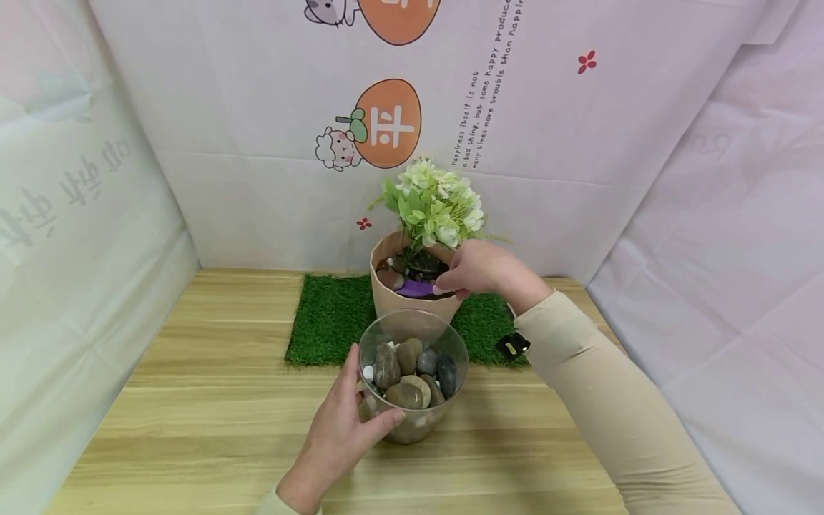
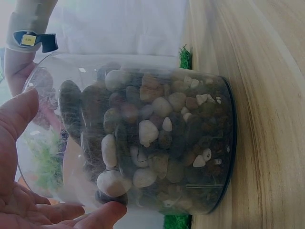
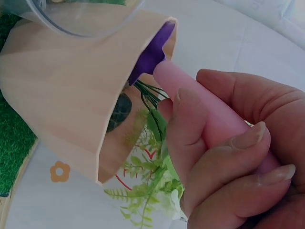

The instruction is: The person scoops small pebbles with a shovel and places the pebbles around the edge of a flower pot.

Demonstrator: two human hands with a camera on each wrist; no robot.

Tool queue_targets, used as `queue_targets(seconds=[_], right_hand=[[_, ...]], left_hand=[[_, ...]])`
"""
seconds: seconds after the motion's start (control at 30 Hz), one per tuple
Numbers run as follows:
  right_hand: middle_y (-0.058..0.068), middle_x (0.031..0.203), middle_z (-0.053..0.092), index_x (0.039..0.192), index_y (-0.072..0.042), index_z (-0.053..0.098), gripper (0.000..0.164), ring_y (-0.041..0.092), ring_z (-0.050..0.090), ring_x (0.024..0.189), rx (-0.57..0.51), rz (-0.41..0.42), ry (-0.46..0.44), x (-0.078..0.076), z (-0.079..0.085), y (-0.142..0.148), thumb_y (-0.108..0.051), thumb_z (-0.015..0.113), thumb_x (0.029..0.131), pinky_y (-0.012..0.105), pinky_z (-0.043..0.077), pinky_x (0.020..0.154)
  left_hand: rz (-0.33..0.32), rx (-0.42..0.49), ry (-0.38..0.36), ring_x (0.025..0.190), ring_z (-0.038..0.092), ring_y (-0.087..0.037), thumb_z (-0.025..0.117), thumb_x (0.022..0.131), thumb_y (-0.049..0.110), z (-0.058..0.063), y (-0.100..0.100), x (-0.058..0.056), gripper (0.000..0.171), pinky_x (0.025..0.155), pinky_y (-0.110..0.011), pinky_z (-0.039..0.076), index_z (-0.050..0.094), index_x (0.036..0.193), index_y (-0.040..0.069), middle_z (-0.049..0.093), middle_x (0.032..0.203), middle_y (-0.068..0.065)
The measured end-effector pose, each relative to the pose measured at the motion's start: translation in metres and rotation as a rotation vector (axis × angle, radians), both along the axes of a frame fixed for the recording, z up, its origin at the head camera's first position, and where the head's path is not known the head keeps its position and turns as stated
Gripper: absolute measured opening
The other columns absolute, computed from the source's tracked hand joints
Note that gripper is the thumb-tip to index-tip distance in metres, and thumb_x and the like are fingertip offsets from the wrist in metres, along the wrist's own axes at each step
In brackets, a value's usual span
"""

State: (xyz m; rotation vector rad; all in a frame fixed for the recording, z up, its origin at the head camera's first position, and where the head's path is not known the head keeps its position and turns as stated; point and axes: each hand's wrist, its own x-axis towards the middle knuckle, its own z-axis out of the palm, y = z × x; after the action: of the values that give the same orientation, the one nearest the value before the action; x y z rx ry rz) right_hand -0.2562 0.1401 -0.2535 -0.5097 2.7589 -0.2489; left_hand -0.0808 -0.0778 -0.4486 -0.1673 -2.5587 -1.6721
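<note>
My left hand (image 1: 337,422) holds a clear plastic container (image 1: 412,433) at its side, thumb near the rim. Smooth stones (image 1: 404,395) and small white pebbles fill much of it, as the left wrist view shows through the wall. My right hand (image 1: 486,272) grips the pink handle (image 3: 205,105) of a small toy shovel. Its purple blade (image 1: 415,288) dips inside the rim of a beige flowerpot (image 1: 415,307); the blade's tip is hard to make out. Inside the pot are brown stones (image 1: 389,279), a dark patterned object (image 1: 421,263) and stems of white-green artificial flowers (image 1: 440,204).
The pot stands on a green artificial turf mat (image 1: 331,318) toward the back of the wooden table (image 1: 212,400). The container stands just in front of it. Printed white cloth (image 1: 257,107) hangs behind and at both sides.
</note>
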Motion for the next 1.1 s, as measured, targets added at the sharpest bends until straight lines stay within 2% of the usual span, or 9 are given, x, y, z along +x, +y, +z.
queue_targets(seconds=[0.23, 0.27, 0.37, 0.47, 0.53, 0.7, 0.77, 0.9, 1.1], right_hand=[[-0.003, 0.059, 0.062, 0.052, -0.023, 0.046, 0.053, 0.012, 0.039, 0.053, 0.005, 0.005, -0.014, 0.001, 0.006, 0.006, -0.044, 0.069, 0.095, 0.030, 0.037, 0.057], [-0.002, 0.068, 0.067, 0.052, -0.023, 0.049, 0.052, 0.011, 0.042, 0.055, -0.002, 0.008, -0.010, 0.001, 0.006, 0.007, -0.043, 0.070, 0.095, 0.029, 0.038, 0.059], [0.005, 0.095, 0.071, 0.053, -0.020, 0.055, 0.050, 0.015, 0.047, 0.065, -0.018, 0.010, -0.010, 0.001, 0.007, 0.011, -0.042, 0.070, 0.095, 0.030, 0.039, 0.061], [0.008, 0.113, 0.066, 0.055, -0.018, 0.059, 0.048, 0.018, 0.048, 0.076, -0.035, 0.019, -0.009, 0.001, 0.007, 0.014, -0.042, 0.069, 0.096, 0.030, 0.039, 0.064], [0.007, 0.109, 0.066, 0.055, -0.018, 0.056, 0.050, 0.019, 0.046, 0.075, -0.036, 0.021, -0.006, 0.001, 0.006, 0.016, -0.041, 0.069, 0.097, 0.031, 0.038, 0.062], [0.001, 0.075, 0.068, 0.056, -0.018, 0.055, 0.048, 0.016, 0.044, 0.063, -0.054, 0.003, 0.000, 0.000, 0.003, 0.020, -0.039, 0.069, 0.097, 0.031, 0.037, 0.061], [-0.001, 0.062, 0.063, 0.058, -0.018, 0.057, 0.047, 0.015, 0.043, 0.058, -0.060, -0.009, -0.003, 0.000, 0.002, 0.021, -0.039, 0.070, 0.097, 0.031, 0.038, 0.060], [-0.003, 0.056, 0.059, 0.060, -0.015, 0.064, 0.044, 0.014, 0.042, 0.054, -0.074, -0.018, 0.005, 0.001, -0.001, 0.024, -0.039, 0.070, 0.097, 0.031, 0.040, 0.062], [-0.001, 0.063, 0.068, 0.066, -0.016, 0.073, 0.041, 0.014, 0.045, 0.057, -0.098, -0.026, 0.028, 0.003, -0.004, 0.028, -0.041, 0.070, 0.098, 0.032, 0.041, 0.062]], left_hand=[[0.002, -0.002, 0.001, 0.152, 0.039, -0.034, 0.086, 0.081, 0.057, 0.000, 0.000, 0.000, 0.126, 0.114, -0.046, 0.050, 0.007, 0.169, 0.014, 0.026, 0.170, -0.019], [0.002, -0.001, 0.000, 0.152, 0.039, -0.034, 0.086, 0.081, 0.057, 0.000, 0.000, 0.000, 0.126, 0.114, -0.046, 0.050, 0.007, 0.169, 0.014, 0.026, 0.170, -0.019], [0.003, -0.001, 0.002, 0.152, 0.039, -0.034, 0.086, 0.081, 0.056, 0.000, 0.000, 0.000, 0.126, 0.114, -0.046, 0.050, 0.007, 0.169, 0.014, 0.026, 0.170, -0.019], [0.004, -0.004, 0.001, 0.151, 0.039, -0.034, 0.086, 0.081, 0.056, 0.001, 0.000, 0.000, 0.126, 0.114, -0.046, 0.051, 0.007, 0.169, 0.013, 0.026, 0.170, -0.019], [0.003, -0.006, 0.000, 0.151, 0.040, -0.034, 0.086, 0.081, 0.056, 0.001, 0.000, 0.000, 0.126, 0.113, -0.045, 0.051, 0.007, 0.169, 0.013, 0.026, 0.170, -0.020], [0.000, -0.002, 0.001, 0.151, 0.040, -0.034, 0.086, 0.081, 0.056, 0.001, 0.000, 0.000, 0.126, 0.114, -0.045, 0.051, 0.007, 0.169, 0.013, 0.027, 0.170, -0.020], [-0.001, 0.003, 0.002, 0.151, 0.039, -0.034, 0.086, 0.081, 0.056, 0.001, 0.000, 0.000, 0.126, 0.114, -0.046, 0.050, 0.007, 0.169, 0.013, 0.027, 0.170, -0.019], [-0.001, 0.005, 0.000, 0.152, 0.039, -0.034, 0.087, 0.081, 0.055, 0.000, 0.000, 0.000, 0.126, 0.114, -0.046, 0.050, 0.007, 0.169, 0.013, 0.026, 0.170, -0.018], [0.001, 0.002, 0.000, 0.152, 0.038, -0.034, 0.086, 0.081, 0.056, 0.000, 0.000, -0.001, 0.126, 0.114, -0.046, 0.050, 0.007, 0.169, 0.013, 0.025, 0.171, -0.018]])
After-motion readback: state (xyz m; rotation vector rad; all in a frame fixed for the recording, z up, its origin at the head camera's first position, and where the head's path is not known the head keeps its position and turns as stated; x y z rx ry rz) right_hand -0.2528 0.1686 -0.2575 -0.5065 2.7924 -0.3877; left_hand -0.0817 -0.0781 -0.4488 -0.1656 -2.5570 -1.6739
